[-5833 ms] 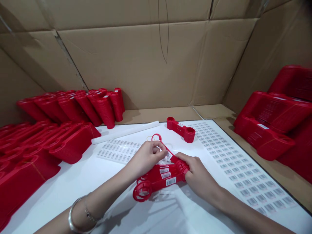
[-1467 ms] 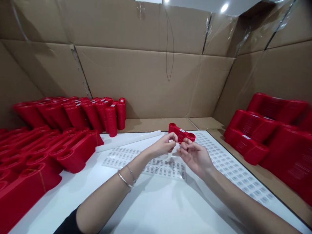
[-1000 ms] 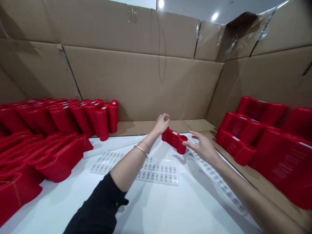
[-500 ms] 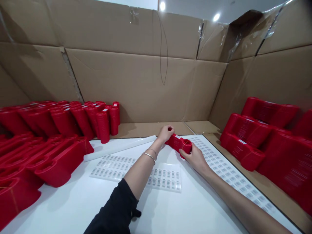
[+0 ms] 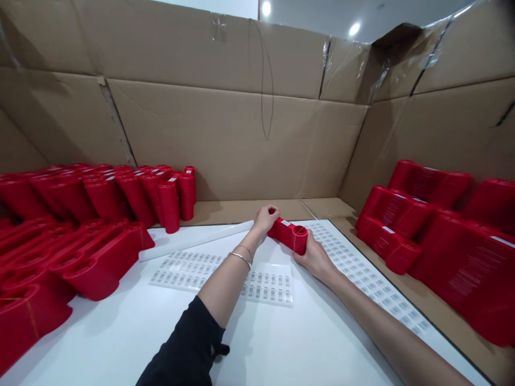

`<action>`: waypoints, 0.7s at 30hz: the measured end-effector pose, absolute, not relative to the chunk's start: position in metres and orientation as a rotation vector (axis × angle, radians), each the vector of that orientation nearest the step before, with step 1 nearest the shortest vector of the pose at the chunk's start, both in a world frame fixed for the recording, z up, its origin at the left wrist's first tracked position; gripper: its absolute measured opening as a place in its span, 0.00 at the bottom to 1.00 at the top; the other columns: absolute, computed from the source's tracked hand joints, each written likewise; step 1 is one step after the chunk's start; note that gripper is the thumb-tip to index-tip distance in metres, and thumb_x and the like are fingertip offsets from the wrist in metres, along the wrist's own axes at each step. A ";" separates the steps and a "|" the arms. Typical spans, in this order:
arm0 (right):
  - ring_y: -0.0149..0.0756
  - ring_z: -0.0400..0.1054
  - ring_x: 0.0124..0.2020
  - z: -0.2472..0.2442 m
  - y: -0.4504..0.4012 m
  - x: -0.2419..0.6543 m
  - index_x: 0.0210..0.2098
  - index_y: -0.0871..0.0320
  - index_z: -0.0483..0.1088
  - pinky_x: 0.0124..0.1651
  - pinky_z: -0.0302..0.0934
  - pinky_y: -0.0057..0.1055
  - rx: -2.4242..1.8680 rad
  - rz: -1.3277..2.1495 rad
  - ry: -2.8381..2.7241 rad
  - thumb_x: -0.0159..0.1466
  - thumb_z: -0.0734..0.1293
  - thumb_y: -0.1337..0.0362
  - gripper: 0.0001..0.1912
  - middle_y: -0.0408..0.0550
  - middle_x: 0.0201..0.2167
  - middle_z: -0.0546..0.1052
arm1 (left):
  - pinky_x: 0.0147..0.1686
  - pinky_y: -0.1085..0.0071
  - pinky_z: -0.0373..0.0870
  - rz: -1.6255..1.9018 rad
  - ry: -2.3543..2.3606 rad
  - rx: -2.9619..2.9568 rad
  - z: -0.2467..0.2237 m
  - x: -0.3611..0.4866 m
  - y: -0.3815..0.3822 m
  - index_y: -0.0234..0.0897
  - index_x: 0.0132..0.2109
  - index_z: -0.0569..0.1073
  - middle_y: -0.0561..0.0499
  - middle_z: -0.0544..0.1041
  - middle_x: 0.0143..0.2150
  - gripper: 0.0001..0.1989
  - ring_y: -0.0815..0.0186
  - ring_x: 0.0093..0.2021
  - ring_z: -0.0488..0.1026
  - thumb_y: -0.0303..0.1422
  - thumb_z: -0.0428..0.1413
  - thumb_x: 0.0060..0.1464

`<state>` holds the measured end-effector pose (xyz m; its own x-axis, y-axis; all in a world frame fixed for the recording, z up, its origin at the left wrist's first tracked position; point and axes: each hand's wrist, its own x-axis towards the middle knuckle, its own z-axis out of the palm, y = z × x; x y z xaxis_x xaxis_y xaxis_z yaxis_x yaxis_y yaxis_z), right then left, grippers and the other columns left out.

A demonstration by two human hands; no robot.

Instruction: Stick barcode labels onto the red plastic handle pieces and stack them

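Note:
Between my hands is a small red bundle, rolled at both ends, with a thin band around its near end and a white label on its top edge. My left hand is closed on the far left end, thumb and fingers at the roll. Around the near right end, my right hand is wrapped with its thumb on the near side. The bundle is over the white table, beyond a sheet of barcode labels. Whether it rests on the table I cannot tell.
Many red bundles stand in rows at left. More red bundles are stacked at right. A white rolled tube lies behind the label sheet. Another label sheet runs along the right edge. Cardboard walls enclose the back and right.
The view has shifted slightly, so the surroundings sit a little further left. Both hands keep hold of the red bundle, which appears slightly further left with its near end's opening still facing up.

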<state>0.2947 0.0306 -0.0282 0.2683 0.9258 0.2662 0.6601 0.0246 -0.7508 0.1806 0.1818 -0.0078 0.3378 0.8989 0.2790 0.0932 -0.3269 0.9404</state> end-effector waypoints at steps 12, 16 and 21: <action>0.33 0.64 0.27 -0.006 0.022 0.291 0.39 0.56 0.66 0.30 0.57 0.28 -1.137 1.009 -1.080 0.47 0.67 0.69 0.19 0.41 0.27 0.72 | 0.36 0.71 0.68 1.113 0.902 1.465 -0.001 0.163 0.154 0.37 0.49 0.61 0.47 0.73 0.39 0.20 0.66 0.36 0.71 0.48 0.45 0.58; 0.30 0.63 0.27 -0.006 0.020 0.290 0.34 0.56 0.67 0.30 0.57 0.27 -0.977 1.191 -0.954 0.47 0.68 0.70 0.13 0.41 0.27 0.72 | 0.45 0.70 0.66 1.120 0.846 1.538 0.004 0.145 0.131 0.41 0.54 0.60 0.47 0.71 0.49 0.23 0.63 0.47 0.70 0.50 0.47 0.57; 0.28 0.62 0.25 -0.007 0.019 0.293 0.31 0.57 0.68 0.30 0.56 0.25 -0.896 1.283 -0.900 0.46 0.68 0.71 0.12 0.41 0.25 0.72 | 0.50 0.65 0.65 1.048 0.714 1.606 0.000 0.120 0.117 0.39 0.60 0.55 0.42 0.68 0.56 0.30 0.59 0.53 0.67 0.52 0.46 0.57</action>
